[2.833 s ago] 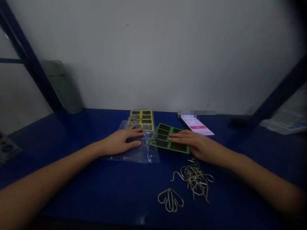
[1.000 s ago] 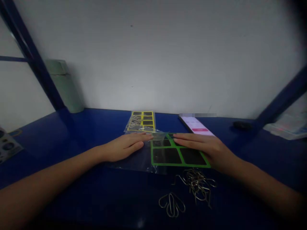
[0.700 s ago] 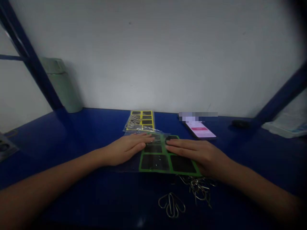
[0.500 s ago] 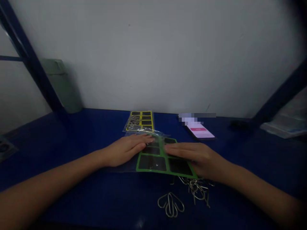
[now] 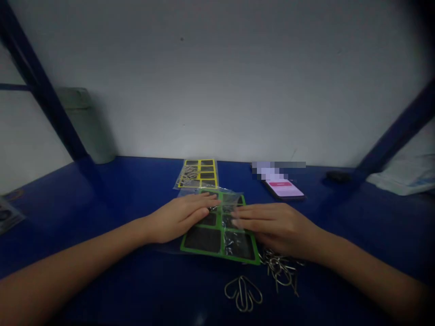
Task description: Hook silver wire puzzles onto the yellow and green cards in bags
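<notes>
Two bare hands lie open and palm down on a blue table (image 5: pixel 112 192), gripping nothing; the fingers of each are straight and flat.

- Left hand (image 5: pixel 178 218): its fingers (image 5: pixel 200 203) rest on the upper left of the green-framed sheet, on top of the clear plastic film.
- Right hand (image 5: pixel 277 228): its fingertips (image 5: pixel 239 222) lie across the middle of the same sheet, also on the film, pointing toward the left hand and just apart from it.
- Green-framed sheet (image 5: pixel 203 240): six dark rectangular panels in a bright green grid, lying flat between the hands near the table's front-centre, tilted slightly on the surface.
- Clear plastic film (image 5: pixel 233 244): wrinkled and glossy, lying over the sheet's right side and top.
- Yellow-framed sheet (image 5: pixel 200 174): dark panels, with bent wire pieces showing through a clear bag, just beyond the green-framed sheet and touching its film.
- Bent wire hooks (image 5: pixel 280 270): a tangled heap just beside the sheet's lower right corner, under the right wrist side.
- Wire loops (image 5: pixel 243 294): a separate small bundle nearer the table's front edge.
- Smartphone (image 5: pixel 282 189): lit, with a pink button, lying beyond the right hand; a pixelated patch hides its far end.
- Pale green bottle (image 5: pixel 86 124): standing at the back left, beside a blue steel upright (image 5: pixel 41 81).
</notes>
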Action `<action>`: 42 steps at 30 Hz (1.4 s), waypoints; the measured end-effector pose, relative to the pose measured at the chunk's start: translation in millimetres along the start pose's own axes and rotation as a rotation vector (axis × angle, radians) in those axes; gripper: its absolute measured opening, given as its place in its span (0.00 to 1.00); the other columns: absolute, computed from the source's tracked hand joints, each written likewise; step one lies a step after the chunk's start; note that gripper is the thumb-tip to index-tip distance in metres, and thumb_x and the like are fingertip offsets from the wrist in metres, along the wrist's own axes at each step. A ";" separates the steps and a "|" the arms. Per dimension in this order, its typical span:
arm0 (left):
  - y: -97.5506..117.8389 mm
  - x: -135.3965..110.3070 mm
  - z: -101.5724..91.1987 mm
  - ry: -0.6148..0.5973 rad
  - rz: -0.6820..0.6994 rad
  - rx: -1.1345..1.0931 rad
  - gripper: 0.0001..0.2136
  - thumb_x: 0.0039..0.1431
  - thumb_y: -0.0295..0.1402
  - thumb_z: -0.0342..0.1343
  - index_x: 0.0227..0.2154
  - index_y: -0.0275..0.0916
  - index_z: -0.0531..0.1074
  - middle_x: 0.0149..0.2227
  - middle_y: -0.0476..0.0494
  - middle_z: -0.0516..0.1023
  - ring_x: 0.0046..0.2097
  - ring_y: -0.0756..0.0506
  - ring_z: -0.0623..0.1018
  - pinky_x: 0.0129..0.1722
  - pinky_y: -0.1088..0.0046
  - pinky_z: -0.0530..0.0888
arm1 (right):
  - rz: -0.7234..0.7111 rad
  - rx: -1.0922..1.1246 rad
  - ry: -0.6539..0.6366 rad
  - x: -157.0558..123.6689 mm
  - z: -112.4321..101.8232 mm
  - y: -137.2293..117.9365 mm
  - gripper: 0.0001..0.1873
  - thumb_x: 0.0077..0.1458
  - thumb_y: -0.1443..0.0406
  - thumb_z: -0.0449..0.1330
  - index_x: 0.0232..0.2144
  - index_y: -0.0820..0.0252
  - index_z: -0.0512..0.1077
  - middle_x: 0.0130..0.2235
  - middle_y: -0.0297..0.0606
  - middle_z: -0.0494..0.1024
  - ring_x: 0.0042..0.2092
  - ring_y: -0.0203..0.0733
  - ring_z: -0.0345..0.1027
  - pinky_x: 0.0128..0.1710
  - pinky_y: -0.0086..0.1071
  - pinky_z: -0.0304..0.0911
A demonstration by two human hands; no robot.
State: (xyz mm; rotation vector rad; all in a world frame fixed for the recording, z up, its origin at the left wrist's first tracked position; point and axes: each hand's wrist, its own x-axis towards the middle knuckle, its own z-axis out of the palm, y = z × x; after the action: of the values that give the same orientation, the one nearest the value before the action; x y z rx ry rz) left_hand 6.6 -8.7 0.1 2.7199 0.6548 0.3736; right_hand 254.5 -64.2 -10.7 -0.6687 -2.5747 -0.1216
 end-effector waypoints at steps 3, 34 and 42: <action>-1.9 -0.5 0.7 0.013 -0.005 0.013 0.17 0.63 0.36 0.35 0.54 0.44 0.54 0.57 0.49 0.56 0.57 0.48 0.58 0.56 0.66 0.55 | 0.036 -0.051 0.016 -5.2 -1.7 4.2 0.15 0.54 0.72 0.49 0.43 0.60 0.68 0.43 0.40 0.74 0.45 0.37 0.67 0.43 0.35 0.66; -2.7 -1.4 -10.1 -0.060 -0.039 0.131 0.26 0.59 0.46 0.40 0.57 0.41 0.46 0.60 0.46 0.45 0.60 0.45 0.49 0.57 0.65 0.51 | -0.171 -0.216 0.062 7.9 1.7 -8.3 0.12 0.55 0.73 0.49 0.41 0.68 0.68 0.42 0.43 0.74 0.41 0.39 0.68 0.37 0.33 0.68; -6.2 0.0 -4.8 -0.145 -0.111 0.197 0.31 0.55 0.52 0.41 0.57 0.42 0.46 0.61 0.44 0.42 0.60 0.40 0.45 0.57 0.55 0.47 | -0.162 -0.167 0.078 5.6 7.7 -6.4 0.13 0.54 0.73 0.49 0.41 0.69 0.67 0.42 0.45 0.74 0.44 0.40 0.67 0.41 0.34 0.67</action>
State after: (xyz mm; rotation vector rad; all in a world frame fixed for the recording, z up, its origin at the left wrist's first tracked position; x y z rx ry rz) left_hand 2.6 -2.3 2.3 2.8439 0.8369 0.0877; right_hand 243.8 -65.8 -14.7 -0.5019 -2.5600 -0.4115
